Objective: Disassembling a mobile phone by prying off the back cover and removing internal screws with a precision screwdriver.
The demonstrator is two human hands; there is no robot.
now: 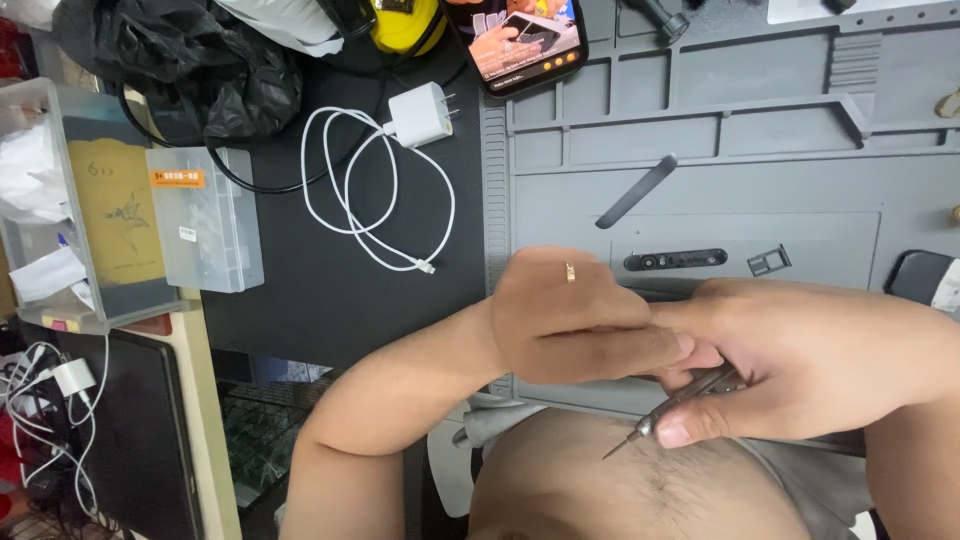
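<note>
My right hand [800,360] comes in from the right and grips a thin metal precision screwdriver [668,408], whose tip points down-left over my bare belly. My left hand [570,315], with a ring on one finger, is curled with its back to the camera. Its thumb side presses against my right hand's fingers at the screwdriver's upper end. What lies under the left hand's fingers is hidden. Both hands hover over the near edge of a grey work mat [700,130].
On the mat lie a dark flat strip [636,190], a black oblong part [675,260] and a small metal tray frame [768,261]. A phone showing a video [525,40], a white charger [420,115] with cable [375,200], and clear plastic boxes [205,215] sit left and beyond.
</note>
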